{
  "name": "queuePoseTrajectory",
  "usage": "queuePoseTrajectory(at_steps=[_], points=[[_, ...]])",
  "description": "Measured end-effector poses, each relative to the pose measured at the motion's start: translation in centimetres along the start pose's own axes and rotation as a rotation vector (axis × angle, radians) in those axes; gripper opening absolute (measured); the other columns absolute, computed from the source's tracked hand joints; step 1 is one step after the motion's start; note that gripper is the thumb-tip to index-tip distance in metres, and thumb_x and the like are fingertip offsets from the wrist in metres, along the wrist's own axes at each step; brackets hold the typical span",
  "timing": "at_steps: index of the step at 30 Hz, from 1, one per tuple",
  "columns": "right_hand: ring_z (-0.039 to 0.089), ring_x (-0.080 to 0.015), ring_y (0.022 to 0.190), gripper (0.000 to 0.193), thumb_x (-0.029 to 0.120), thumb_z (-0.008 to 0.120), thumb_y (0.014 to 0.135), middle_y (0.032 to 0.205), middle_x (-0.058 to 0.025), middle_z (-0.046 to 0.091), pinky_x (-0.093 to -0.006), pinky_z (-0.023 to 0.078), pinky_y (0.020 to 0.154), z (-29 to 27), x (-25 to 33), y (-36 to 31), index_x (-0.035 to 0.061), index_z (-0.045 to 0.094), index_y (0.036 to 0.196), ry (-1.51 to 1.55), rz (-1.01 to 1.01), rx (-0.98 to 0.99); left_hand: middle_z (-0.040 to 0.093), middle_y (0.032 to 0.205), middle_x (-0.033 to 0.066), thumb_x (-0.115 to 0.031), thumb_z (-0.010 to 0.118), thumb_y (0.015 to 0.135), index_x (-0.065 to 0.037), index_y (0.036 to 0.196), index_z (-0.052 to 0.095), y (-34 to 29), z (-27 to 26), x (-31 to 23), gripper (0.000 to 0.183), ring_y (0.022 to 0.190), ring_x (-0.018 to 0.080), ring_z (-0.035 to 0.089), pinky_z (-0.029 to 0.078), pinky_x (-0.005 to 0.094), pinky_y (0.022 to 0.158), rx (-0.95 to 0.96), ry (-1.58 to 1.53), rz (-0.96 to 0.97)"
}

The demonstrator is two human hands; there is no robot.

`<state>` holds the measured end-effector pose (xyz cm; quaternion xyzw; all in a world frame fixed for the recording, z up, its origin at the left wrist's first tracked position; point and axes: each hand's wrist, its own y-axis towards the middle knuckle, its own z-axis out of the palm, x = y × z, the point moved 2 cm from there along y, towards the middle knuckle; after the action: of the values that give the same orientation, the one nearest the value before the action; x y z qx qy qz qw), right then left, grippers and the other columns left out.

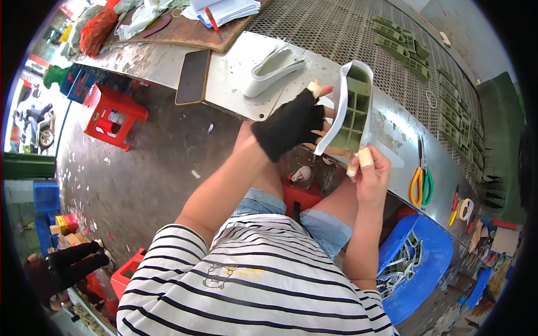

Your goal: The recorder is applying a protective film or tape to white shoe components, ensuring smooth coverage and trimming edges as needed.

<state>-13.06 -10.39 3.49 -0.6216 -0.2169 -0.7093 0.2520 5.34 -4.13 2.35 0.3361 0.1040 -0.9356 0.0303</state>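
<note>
My right hand [372, 171], with pale covers on its fingertips, pinches the lower end of an olive-green ribbed plastic part [357, 106]. The part is held upright above the bench's front edge. A white strip [335, 120] runs over its top and down both sides; its left end hangs loose at the bottom. Close against that left run is my left hand [291, 123], in a black fingerless glove, fingers spread apart. Whether they touch the strip is hard to tell. Folded white strips [272, 73] lie on the metal bench [224, 84] beyond my left hand.
A phone [193, 77] lies at the bench's left edge. Yellow- and green-handled scissors [421, 185] lie at right. More green parts [403, 47] rest on the perforated surface behind. A blue tub [443, 246] of strip-edged parts stands by my right side; a red stool [112, 115] stands left.
</note>
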Motion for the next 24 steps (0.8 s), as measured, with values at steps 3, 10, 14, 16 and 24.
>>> queuePoseTrajectory(at_steps=[3,10,14,16,24], points=[[0.047,-0.0045,0.053,0.014,0.012,0.055,0.088,0.066,0.0011,0.056,-0.0193,0.036,0.048,0.5,0.0,-0.7,0.0014,0.057,0.078,-0.274,-0.021,0.144,0.059,0.111,0.0154,-0.047,0.036,0.095,-0.004,0.129,0.042,1.5,1.4,0.7,0.055,0.101,0.0206,0.060,0.051,0.0333,0.083,0.055,0.054,0.163],[0.052,-0.0095,0.079,0.023,0.017,0.051,0.091,0.087,-0.0044,0.060,-0.0235,0.042,0.072,0.8,3.0,2.9,-0.0016,0.058,0.101,-0.261,-0.227,-0.177,0.061,0.107,0.0093,-0.040,0.031,0.099,-0.005,0.130,0.043,1.3,1.7,2.3,0.048,0.095,0.0151,0.059,0.050,0.0262,0.078,-0.125,0.496,0.315],[0.051,-0.0105,0.088,0.031,0.019,0.047,0.094,0.096,-0.0069,0.060,-0.0255,0.042,0.078,2.1,3.1,2.5,-0.0018,0.055,0.116,-0.407,-0.226,-0.079,0.047,0.128,0.0099,-0.032,0.038,0.097,-0.007,0.139,0.033,-1.0,5.2,1.6,0.049,0.116,0.0175,0.045,0.034,0.0283,0.097,-0.149,0.722,0.615],[0.051,-0.0107,0.090,0.034,0.018,0.047,0.093,0.099,-0.0068,0.060,-0.0260,0.042,0.080,2.8,3.1,1.8,-0.0028,0.051,0.120,-0.303,-0.242,-0.060,0.040,0.135,0.0108,-0.025,0.043,0.094,-0.006,0.141,0.029,-1.8,5.4,1.0,0.053,0.123,0.0190,0.037,0.027,0.0309,0.103,-0.118,0.728,0.523],[0.056,-0.0108,0.092,0.041,0.029,0.050,0.094,0.099,-0.0068,0.062,-0.0210,0.043,0.079,-2.3,3.0,3.4,-0.0034,0.053,0.119,0.202,0.095,0.218,0.054,0.122,0.0094,-0.018,0.055,0.088,-0.008,0.138,0.035,-2.3,5.3,-1.6,0.055,0.111,0.0189,0.052,0.040,0.0315,0.094,0.415,1.061,0.115]])
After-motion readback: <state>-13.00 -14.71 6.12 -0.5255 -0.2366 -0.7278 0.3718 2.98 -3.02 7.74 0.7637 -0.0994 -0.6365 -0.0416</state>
